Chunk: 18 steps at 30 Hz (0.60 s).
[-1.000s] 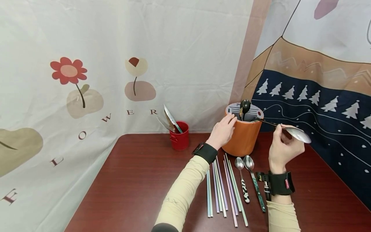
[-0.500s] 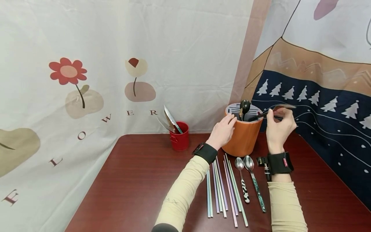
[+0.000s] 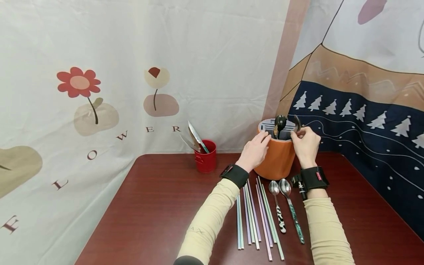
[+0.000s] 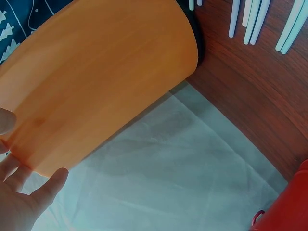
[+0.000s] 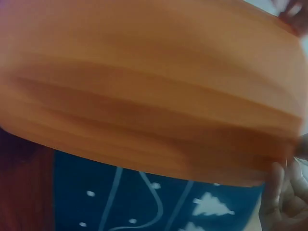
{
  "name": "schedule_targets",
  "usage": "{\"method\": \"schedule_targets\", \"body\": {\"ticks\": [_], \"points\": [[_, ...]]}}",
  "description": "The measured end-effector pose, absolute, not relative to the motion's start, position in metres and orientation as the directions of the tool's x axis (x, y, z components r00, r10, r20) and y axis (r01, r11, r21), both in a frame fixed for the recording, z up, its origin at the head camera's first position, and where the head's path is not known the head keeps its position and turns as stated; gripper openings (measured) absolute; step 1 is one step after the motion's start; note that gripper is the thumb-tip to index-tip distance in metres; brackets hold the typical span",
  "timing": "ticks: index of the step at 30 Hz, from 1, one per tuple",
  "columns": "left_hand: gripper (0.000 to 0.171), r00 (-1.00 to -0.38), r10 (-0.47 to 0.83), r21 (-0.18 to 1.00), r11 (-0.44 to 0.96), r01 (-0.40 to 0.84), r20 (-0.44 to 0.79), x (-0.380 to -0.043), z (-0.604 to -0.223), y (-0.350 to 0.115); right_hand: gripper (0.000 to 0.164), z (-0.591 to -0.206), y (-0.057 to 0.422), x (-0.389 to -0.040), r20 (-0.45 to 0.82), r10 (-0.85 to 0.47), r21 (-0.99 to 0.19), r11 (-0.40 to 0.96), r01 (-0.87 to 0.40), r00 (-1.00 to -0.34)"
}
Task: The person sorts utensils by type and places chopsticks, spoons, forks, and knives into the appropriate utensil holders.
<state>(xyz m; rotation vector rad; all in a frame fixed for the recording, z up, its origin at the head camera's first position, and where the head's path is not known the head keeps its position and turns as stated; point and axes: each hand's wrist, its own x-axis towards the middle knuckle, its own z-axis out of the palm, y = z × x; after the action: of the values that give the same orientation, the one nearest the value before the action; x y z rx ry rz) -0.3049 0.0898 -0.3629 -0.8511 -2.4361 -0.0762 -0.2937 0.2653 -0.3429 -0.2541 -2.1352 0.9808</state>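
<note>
An orange utensil holder [image 3: 275, 159] with a grey slotted top stands at the table's back right. At the left of its rim my left hand [image 3: 254, 149] grips the edge; in the left wrist view the left hand [image 4: 29, 197] has its fingers spread along that edge. My right hand [image 3: 306, 144] pinches a spoon [image 3: 297, 124] upright at the holder's right rim, its bowl up and its dark handle hidden behind the fingers and rim. A black spoon [image 3: 280, 122] stands in the top opening. The right wrist view shows the right hand [image 5: 284, 197] beside the orange wall.
In front of the holder lie several pastel chopsticks [image 3: 253, 217], a spoon with a black-and-white handle [image 3: 279, 217] and a green-handled spoon [image 3: 294, 217]. A red bucket [image 3: 206, 158] with knives [image 3: 196, 136] stands to the left. Patterned cloth [image 3: 364, 121] hangs behind the table.
My right hand has moved left to the holder's rim, and the spoon has turned from lying nearly level to standing upright there. The left hand has stayed on the rim.
</note>
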Motion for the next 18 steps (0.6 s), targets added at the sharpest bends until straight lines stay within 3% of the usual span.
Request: {"method": "schedule_targets", "body": {"ticks": [8,18], "points": [[0.042,-0.643,0.556,-0.125,0.799,0.589,0.527,-0.306,-0.363,0.09,0.023,-0.349,0.264,-0.298,0.591,0.423,-0.695,0.699,-0.168,-0.687],[0.041,-0.637,0.56,-0.126,0.795,0.593,0.53,-0.305,-0.363,0.089,0.028,-0.359,0.265,-0.284,0.573,0.485,-0.746,0.643,-0.174,-0.661]]}}
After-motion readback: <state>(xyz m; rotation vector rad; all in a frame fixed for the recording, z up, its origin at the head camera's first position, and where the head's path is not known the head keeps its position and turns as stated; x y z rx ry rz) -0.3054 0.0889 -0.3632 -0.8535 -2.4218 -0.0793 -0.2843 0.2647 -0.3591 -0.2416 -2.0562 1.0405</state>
